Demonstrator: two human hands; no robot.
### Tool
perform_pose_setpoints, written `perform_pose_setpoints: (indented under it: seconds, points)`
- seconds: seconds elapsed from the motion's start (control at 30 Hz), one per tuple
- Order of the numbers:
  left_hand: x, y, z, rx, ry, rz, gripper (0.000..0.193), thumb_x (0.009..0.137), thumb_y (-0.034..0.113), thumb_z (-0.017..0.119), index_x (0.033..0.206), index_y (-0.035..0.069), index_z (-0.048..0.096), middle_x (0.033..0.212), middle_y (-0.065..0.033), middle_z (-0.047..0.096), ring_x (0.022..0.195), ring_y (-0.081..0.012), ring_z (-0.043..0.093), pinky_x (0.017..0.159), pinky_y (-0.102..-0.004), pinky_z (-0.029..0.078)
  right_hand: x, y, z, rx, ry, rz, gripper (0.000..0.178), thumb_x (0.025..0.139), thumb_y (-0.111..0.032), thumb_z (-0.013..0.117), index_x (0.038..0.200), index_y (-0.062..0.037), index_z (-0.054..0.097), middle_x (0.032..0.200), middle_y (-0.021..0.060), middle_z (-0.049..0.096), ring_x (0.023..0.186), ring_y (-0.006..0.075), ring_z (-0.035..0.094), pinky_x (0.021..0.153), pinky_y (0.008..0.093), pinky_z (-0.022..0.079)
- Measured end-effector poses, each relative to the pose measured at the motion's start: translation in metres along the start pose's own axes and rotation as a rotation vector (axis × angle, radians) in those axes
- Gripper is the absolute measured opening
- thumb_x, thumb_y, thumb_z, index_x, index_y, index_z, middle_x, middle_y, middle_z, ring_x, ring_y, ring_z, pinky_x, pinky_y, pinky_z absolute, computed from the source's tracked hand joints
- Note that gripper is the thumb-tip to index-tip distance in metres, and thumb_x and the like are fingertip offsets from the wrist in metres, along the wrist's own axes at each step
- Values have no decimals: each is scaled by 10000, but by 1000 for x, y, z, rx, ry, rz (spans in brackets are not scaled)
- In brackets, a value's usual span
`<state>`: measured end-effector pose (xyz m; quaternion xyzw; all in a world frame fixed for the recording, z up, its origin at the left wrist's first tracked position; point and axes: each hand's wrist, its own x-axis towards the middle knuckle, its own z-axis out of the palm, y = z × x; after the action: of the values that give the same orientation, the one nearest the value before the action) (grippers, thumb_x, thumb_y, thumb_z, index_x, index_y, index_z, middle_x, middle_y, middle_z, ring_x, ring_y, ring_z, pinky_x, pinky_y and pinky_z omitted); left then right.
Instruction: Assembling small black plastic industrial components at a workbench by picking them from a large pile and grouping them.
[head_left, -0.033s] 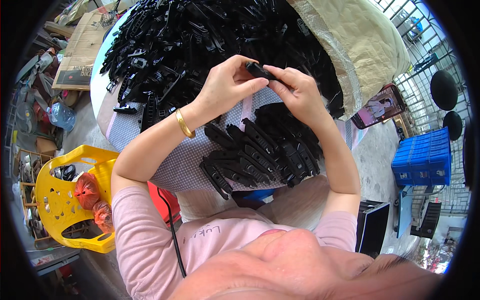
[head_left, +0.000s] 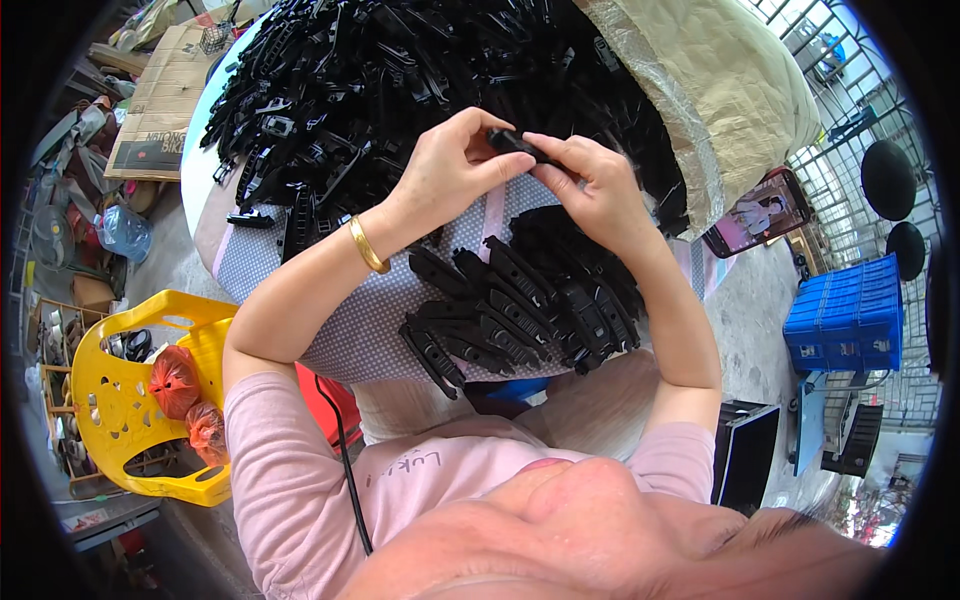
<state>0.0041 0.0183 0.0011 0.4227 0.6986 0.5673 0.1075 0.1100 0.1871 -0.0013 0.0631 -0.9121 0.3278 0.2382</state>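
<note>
A long black plastic part (head_left: pixel 515 144) is held between both hands above the table. My left hand (head_left: pixel 450 160) is closed on its left end, thumb along the near side. My right hand (head_left: pixel 598 190) pinches the other end with thumb and forefinger. Below the hands lies a smaller heap of slim black plastic parts (head_left: pixel 520 300) with slots and small holes, mostly side by side. Beyond them spreads a large, tangled pile of black plastic pieces (head_left: pixel 390 80). The fingers hide much of the held part, so its exact kind does not show.
A dotted cloth (head_left: pixel 350 335) covers the table. Bubble wrap (head_left: pixel 695 150) borders the big pile at right, near a propped phone (head_left: pixel 760 213). A yellow plastic chair (head_left: pixel 105 400) with red bags stands left, a blue crate (head_left: pixel 845 318) right. A black cable (head_left: pixel 345 450) hangs by my left arm.
The black part has shifted slightly left and turned a little between my fingers. My right fingertips have moved slightly left with it. Both hands keep their hold.
</note>
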Motion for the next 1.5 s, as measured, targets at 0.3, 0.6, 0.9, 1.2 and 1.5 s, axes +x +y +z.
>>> perform_pose_setpoints:
  seconds: [0.3,0.6,0.9,1.2,1.5]
  points:
    - [-1,9,-7,118,-104,41,227,808,35,687,993,-7,560,818,-29,615,757,-65,587,701,-213,499,4,1,-5,215,-85,72,458,679,-205,781,1057,-4,619,939,149,650,838,277,633,766,337,494]
    - [-4,9,-8,64,-109,151,265,773,4,713,985,-5,555,869,-33,624,811,-76,595,746,-229,513,0,3,-8,-52,85,-172,389,694,-88,767,1046,4,629,909,95,671,836,169,632,719,292,493]
    - [-15,16,2,122,-506,473,302,668,154,793,899,18,654,1012,-109,652,990,-268,591,874,-357,466,7,51,-36,32,72,233,184,872,-124,594,1005,-15,661,914,74,671,735,122,613,651,256,478]
    - [12,-3,-20,919,-175,411,239,724,7,614,956,22,668,994,-84,622,960,-255,541,859,-322,457,1,47,-11,-556,-132,60,428,748,-136,668,1155,-111,542,897,110,630,880,300,597,772,400,486]
    - [0,-6,-13,1342,-286,408,289,697,46,604,977,61,675,1298,-110,490,1237,-269,379,993,-383,347,1,40,-11,-320,-226,108,500,693,-59,654,1172,-79,512,796,108,589,802,283,589,722,389,487]
